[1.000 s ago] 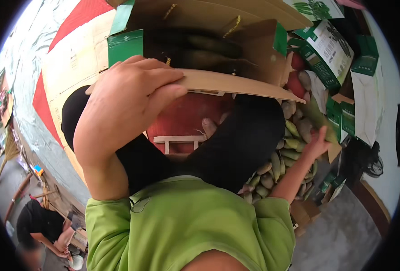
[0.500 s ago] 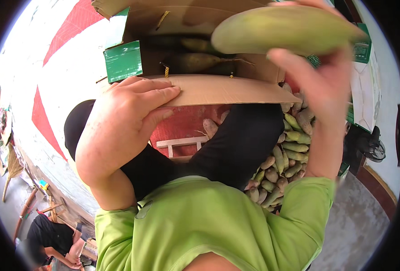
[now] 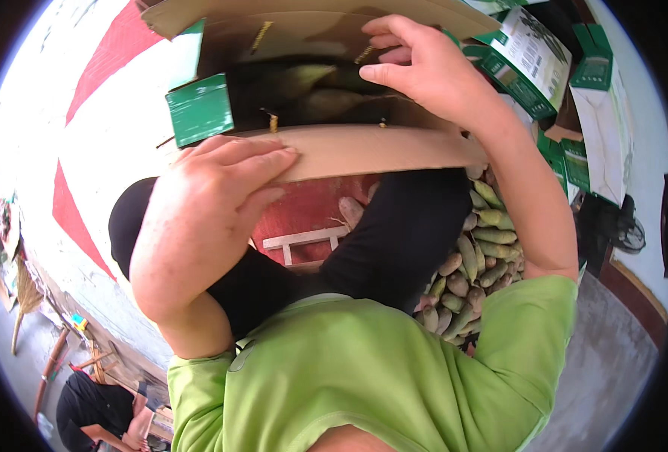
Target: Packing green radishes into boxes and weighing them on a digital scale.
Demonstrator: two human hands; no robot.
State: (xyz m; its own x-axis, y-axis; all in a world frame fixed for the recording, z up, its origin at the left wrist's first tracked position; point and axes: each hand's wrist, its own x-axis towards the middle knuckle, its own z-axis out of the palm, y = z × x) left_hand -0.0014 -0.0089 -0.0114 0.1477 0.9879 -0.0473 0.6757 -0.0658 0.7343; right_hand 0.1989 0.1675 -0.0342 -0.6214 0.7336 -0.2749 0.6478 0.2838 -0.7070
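Observation:
An open brown cardboard box (image 3: 364,147) with green printed flaps sits in front of me, with green mangoes (image 3: 326,102) lying inside it. My left hand (image 3: 206,211) rests on the box's near flap, fingers pressing its edge. My right hand (image 3: 424,71) reaches over the box's right side, fingers curled and empty above the fruit inside. A heap of green mangoes (image 3: 473,260) lies on the ground by my right leg.
Several flat green-and-white cartons (image 3: 567,90) are stacked at the right. A red mat (image 3: 304,215) and a small white wooden stool (image 3: 307,241) lie under my legs. Another person in black (image 3: 96,410) sits at lower left near a broom (image 3: 25,282).
My right hand picked a mango from the heap, lifted it over the box, and now it is empty above the box. My left hand stayed on the flap.

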